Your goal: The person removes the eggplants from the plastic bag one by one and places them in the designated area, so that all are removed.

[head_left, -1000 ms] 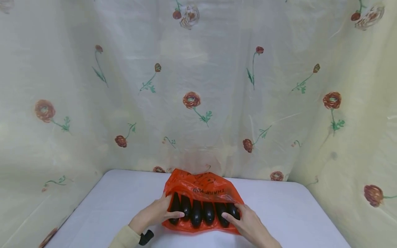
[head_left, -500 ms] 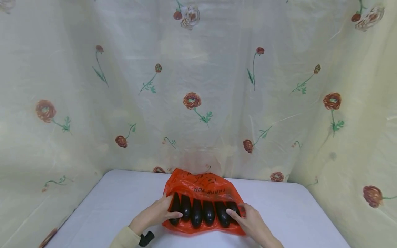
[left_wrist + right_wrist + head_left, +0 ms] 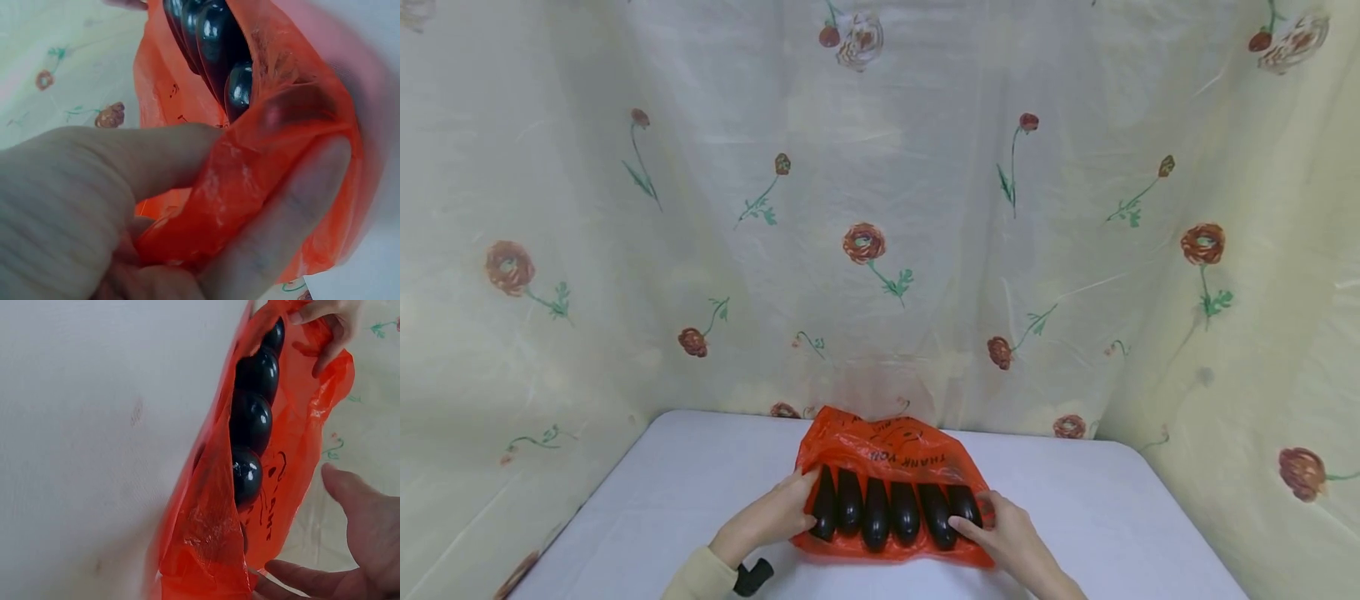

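Note:
Several glossy dark eggplants (image 3: 877, 517) lie side by side in the open red plastic bag (image 3: 887, 450), printed with black lettering, on the table. At the bag's left edge is my left hand (image 3: 778, 510). The left wrist view shows its thumb and fingers gripping the crumpled plastic (image 3: 225, 200), beside the eggplants (image 3: 215, 31). My right hand (image 3: 1011, 533) is at the bag's right end, by the outermost eggplant. In the right wrist view its thumb and fingers are spread apart, the fingers touching the bag's edge and partly hidden by it.
The white table (image 3: 700, 467) has a rounded far edge. Behind it and at both sides hangs a pale flower-printed curtain (image 3: 925, 317). A black band with a small block (image 3: 752, 577) is on the left wrist.
My left thumb has drawn back left, off the eggplants to the bag's edge. The right hand has shifted slightly right, with the bag's right corner.

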Motion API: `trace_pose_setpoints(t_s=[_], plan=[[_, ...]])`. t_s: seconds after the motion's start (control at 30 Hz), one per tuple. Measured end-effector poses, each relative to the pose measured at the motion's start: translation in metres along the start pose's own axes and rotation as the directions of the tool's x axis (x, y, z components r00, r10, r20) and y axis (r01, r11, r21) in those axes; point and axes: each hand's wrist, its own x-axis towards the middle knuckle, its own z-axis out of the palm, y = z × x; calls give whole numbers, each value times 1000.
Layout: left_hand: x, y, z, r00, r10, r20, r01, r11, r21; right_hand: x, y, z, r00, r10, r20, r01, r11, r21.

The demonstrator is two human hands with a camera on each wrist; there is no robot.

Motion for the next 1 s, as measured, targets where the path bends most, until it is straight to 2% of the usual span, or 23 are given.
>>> trace_pose_setpoints(t_s=[0.23,0.57,1.0], plan=[[-1,0,-3,1000,-2,8,2,1000,7,3,0,0,1000,3,-16,-3,1000,-24],[-3,4,-1,999,48,22,-48,999,15,12,-5,1,999,30,-37,-32,998,-48],[-1,5,0,999,-9,48,9,1000,-9,16,2,11,994,50,-93,-55,997,-49]])
